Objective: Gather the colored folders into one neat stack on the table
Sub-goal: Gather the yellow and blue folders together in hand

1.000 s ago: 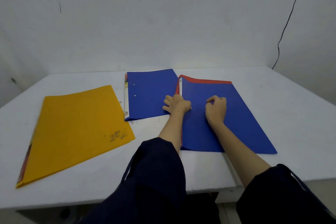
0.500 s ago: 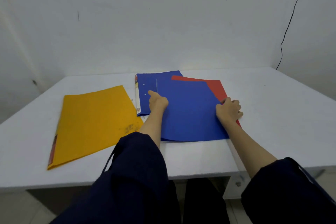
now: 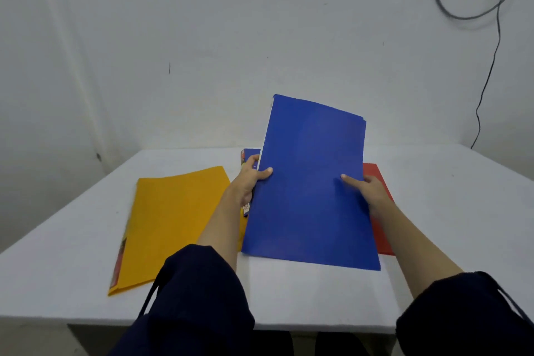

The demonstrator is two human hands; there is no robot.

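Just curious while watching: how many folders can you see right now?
4: a blue folder held up in both hands, a yellow folder at left, a red folder and second blue folder mostly hidden behind it.

red folder (image 3: 375, 179) mostly hidden, 2nd blue folder (image 3: 249, 154) too

Pretty even, soft indoor light, no harsh glare. Faint shadow of the right hand (image 3: 372, 193) on the blue folder (image 3: 312, 182). Slight motion blur there, wide-angle bend twd the edges, corners a bit dimmer.
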